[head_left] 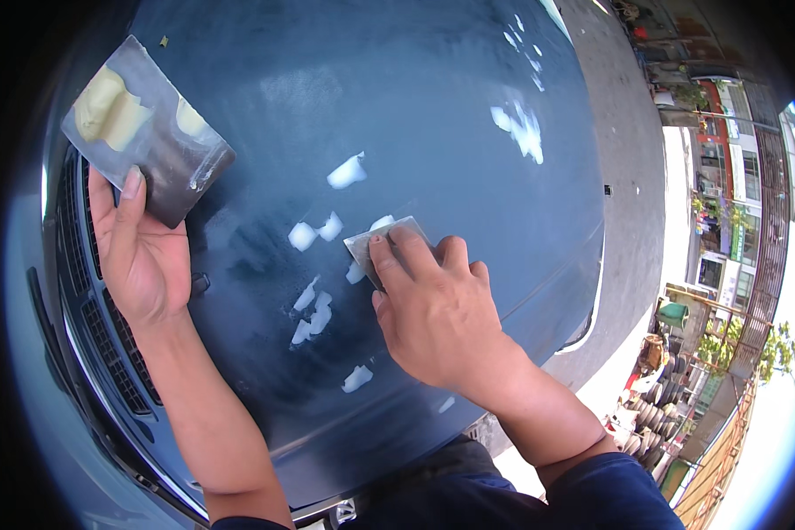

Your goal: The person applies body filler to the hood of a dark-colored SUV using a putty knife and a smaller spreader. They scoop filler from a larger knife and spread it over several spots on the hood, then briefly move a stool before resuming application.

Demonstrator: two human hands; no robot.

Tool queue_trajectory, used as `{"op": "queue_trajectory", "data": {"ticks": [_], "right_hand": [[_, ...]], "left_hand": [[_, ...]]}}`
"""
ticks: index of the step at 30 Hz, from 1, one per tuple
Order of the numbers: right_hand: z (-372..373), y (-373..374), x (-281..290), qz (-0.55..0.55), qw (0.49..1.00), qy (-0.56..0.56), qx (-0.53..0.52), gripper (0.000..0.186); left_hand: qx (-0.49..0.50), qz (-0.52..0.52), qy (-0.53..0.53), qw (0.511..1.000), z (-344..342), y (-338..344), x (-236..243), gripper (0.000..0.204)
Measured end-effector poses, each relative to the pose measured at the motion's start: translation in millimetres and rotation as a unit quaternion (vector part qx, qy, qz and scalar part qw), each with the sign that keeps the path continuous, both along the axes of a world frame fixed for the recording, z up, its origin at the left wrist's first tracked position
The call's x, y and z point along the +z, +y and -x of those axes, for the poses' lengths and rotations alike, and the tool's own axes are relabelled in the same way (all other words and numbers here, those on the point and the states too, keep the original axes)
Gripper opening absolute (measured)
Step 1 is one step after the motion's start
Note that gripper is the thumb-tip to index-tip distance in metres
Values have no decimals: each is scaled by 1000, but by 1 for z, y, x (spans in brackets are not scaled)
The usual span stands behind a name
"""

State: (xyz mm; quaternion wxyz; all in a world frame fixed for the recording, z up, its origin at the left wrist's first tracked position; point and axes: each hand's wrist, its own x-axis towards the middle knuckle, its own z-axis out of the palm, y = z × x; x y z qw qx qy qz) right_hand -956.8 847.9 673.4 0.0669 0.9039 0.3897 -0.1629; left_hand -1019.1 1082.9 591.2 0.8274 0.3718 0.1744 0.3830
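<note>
My left hand (146,252) grips a flat dark-grey mixing board (163,159) by its lower edge, thumb on top. Two lumps of pale yellow body filler (110,110) sit on the board. My right hand (437,309) holds a thin grey putty spreader (371,245), with fingers pressed on its upper face. The spreader lies against the dull blue car hood (433,115), over a white filler patch (382,223) that it partly covers. More white patches dot the hood, among them one patch (346,172) beyond the spreader and another (357,379) nearer me.
The car's black grille (119,344) runs along the left side. Smeared white patches (521,132) mark the hood's far right. Past its edge is grey pavement (627,177), with stacked tyres (658,411) and a green bin (673,314) further right.
</note>
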Motion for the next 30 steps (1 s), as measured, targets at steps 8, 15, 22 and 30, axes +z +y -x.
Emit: {"op": "queue_trajectory", "data": {"ticks": [8, 15, 22, 30], "right_hand": [[21, -25, -7, 9, 997, -18, 79, 47], [17, -46, 11, -21, 998, -5, 53, 48], [-24, -33, 0, -77, 995, -61, 24, 46], [0, -35, -10, -23, 998, -32, 40, 47]], "left_hand": [[11, -9, 13, 1000, 0, 1, 0, 54], [17, -20, 18, 999, 0, 0, -2, 54], [10, -26, 20, 999, -1, 1, -3, 54], [20, -10, 24, 999, 1, 3, -5, 50]]}}
